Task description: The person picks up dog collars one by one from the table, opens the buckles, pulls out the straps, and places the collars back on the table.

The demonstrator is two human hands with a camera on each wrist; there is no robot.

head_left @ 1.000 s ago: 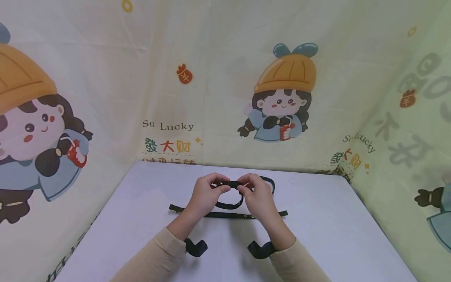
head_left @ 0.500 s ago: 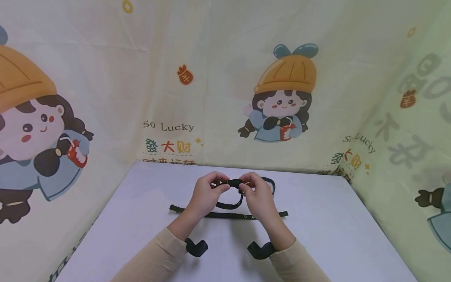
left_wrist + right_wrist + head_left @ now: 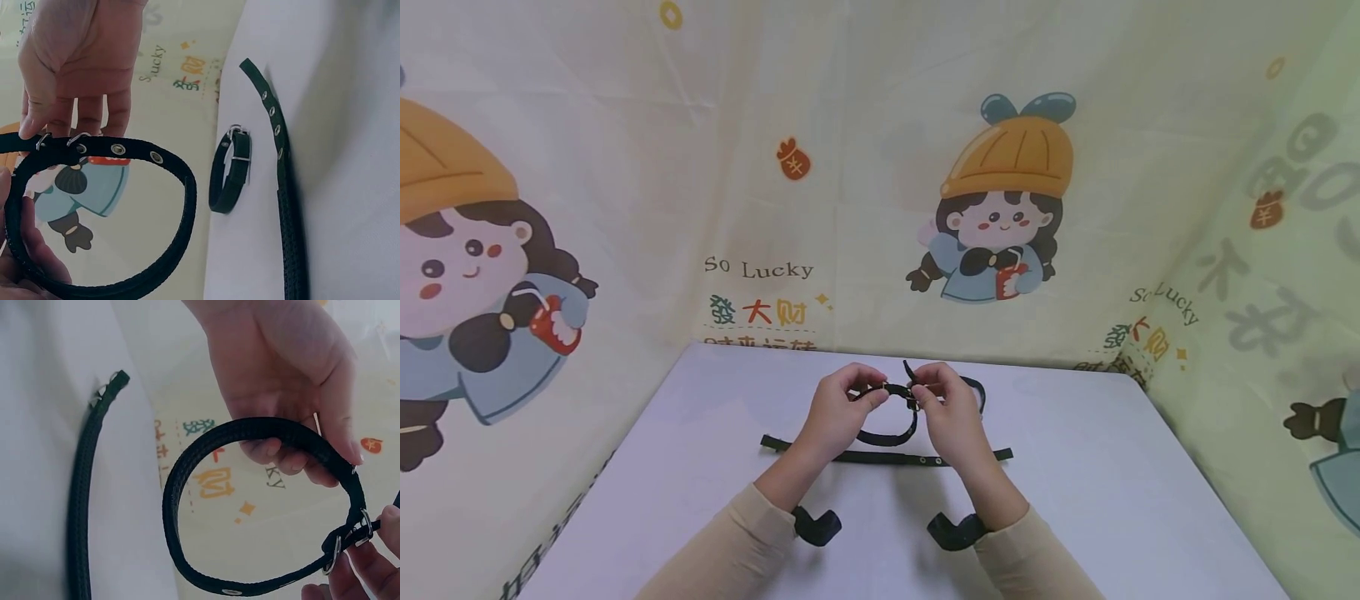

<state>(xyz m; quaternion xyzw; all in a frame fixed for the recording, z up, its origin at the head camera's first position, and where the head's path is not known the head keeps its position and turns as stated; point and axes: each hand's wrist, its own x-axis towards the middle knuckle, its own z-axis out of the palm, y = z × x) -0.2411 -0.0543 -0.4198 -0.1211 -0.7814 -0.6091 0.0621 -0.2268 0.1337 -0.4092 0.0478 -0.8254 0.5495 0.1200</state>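
A black collar (image 3: 887, 438) with metal eyelets hangs in a loop between my two hands. My left hand (image 3: 838, 412) pinches the left side of its band between thumb and fingers. At the buckle, my right hand (image 3: 950, 417) grips the collar, and the narrow strap tip (image 3: 908, 368) sticks up above those fingers. In the left wrist view the strap runs through the metal buckle (image 3: 44, 141), with the right thumb right beside it. A silver D-ring (image 3: 335, 555) sits close to the buckle in the right wrist view.
A second, buckled collar (image 3: 230, 172) stands on the white table (image 3: 1075, 500) behind my right hand. An unbuckled collar (image 3: 880, 457) lies stretched out under my wrists. A printed curtain (image 3: 865, 208) encloses the table. Black wrist devices (image 3: 818, 527) hang beneath both sleeves.
The strap tip now points upward over my right fingers, where before the band lay flat between the hands. The right hand has shifted very slightly; the left hand stays nearly in place.
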